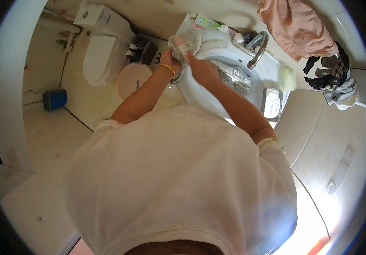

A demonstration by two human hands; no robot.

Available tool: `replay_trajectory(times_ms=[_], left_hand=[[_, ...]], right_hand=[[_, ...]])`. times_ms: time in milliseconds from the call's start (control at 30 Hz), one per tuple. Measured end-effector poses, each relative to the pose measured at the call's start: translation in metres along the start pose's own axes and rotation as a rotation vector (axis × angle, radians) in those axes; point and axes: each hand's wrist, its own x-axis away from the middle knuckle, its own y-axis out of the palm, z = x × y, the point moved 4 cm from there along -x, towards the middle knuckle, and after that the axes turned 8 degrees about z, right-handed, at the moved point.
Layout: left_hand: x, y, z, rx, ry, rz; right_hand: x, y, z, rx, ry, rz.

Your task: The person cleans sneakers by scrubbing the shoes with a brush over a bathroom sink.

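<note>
At the left rim of the white sink (200, 87), my left hand (169, 61), with a yellow band at its wrist, is closed around a light grey sneaker (192, 39). My right hand (202, 71) is slightly blurred and closed on what looks like a pale brush (180, 46), which lies against that sneaker. My hands and the brush hide part of the shoe. Another grey-and-white sneaker (234, 75) rests in the basin, right of my right forearm.
A chrome faucet (259, 42) rises behind the basin. On the sink's right edge sits a metal tray (272, 104) holding something white. A white toilet (100, 59), a pale pink tub (134, 78) and a blue bin (55, 100) stand left. Pink cloth (297, 29) hangs at the back right.
</note>
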Motion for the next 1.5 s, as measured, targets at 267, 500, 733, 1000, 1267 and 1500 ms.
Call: replay_trajectory(times_ms=[267,500,733,1000,1267,1500], left_hand=[[0.001,0.002,0.000,-0.010,-0.071,-0.133],[0.020,0.009,-0.004,-0.069,-0.106,-0.165],[0.040,0.007,-0.014,-0.137,-0.148,-0.344],[0.048,-0.031,-0.011,-0.666,-0.006,-0.181],[0.035,-0.045,-0.009,-0.777,-0.023,-0.232],[0.055,-0.028,-0.004,-1.822,0.422,-0.404]], right_hand=[[-0.041,-0.016,0.049,-0.025,0.150,0.079],[-0.030,-0.008,0.036,0.004,0.166,0.023],[-0.018,-0.046,0.064,-0.018,0.315,0.081],[0.038,0.005,0.061,-0.312,0.115,0.278],[0.048,-0.011,0.050,0.206,0.206,-0.076],[0.045,0.011,-0.007,0.064,0.157,-0.121]])
